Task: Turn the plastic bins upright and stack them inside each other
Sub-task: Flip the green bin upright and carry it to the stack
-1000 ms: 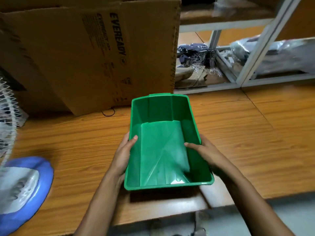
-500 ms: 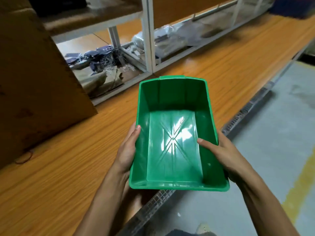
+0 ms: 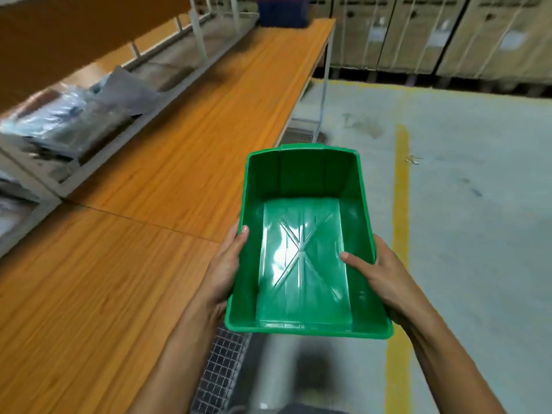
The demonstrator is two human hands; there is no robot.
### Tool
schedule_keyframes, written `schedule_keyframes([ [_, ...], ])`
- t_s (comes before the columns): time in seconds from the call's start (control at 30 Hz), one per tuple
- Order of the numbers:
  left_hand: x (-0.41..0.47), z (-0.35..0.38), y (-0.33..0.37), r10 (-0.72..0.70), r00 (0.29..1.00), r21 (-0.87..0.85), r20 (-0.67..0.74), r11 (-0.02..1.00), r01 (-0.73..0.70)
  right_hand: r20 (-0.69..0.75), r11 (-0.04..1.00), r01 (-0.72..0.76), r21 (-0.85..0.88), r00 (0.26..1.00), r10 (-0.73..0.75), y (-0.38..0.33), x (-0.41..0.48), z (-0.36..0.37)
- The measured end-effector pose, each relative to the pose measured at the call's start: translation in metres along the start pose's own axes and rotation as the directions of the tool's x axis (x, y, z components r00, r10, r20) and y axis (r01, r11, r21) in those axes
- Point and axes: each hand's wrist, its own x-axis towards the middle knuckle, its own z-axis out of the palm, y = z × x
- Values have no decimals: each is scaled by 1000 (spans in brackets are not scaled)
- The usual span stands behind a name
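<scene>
Both bare forearms reach forward, roughly parallel. Left hand [image 3: 222, 271] clamps the left wall of the green bin [image 3: 301, 186], thumb hooked over the rim, palm outside. Right hand [image 3: 380, 276] clamps the right wall, thumb lying inside, fingers hidden underneath.

wooden workbench [image 3: 167, 180] | yellow floor line [image 3: 400, 204] | cardboard boxes [image 3: 448, 34]

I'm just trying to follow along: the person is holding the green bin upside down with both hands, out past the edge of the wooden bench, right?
Not quite. The head view shows the green bin upright, its open side facing up and its floor visible. The rest holds: the left hand and right hand grip its long sides, and it is mostly past the edge of the wooden bench.
</scene>
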Motion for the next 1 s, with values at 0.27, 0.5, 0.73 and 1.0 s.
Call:
schedule_keyframes([
  [0.27, 100, 80, -8, -110, 980, 68, 164, 993, 100, -191, 999, -50, 9, 980, 51, 23, 76, -64],
  [0.5, 232, 113, 7, -179, 956, 126, 234, 980, 153, -280, 979, -144, 145, 943, 180, 12, 198, -85],
  [0.73, 403, 149, 46, -196, 951, 183, 238, 971, 155, -310, 984, -95, 153, 940, 139, -39, 345, -111],
  [1.0, 562, 209, 87, -176, 953, 148, 246, 979, 142, -319, 978, 3, 210, 945, 66, -81, 490, -152],
])
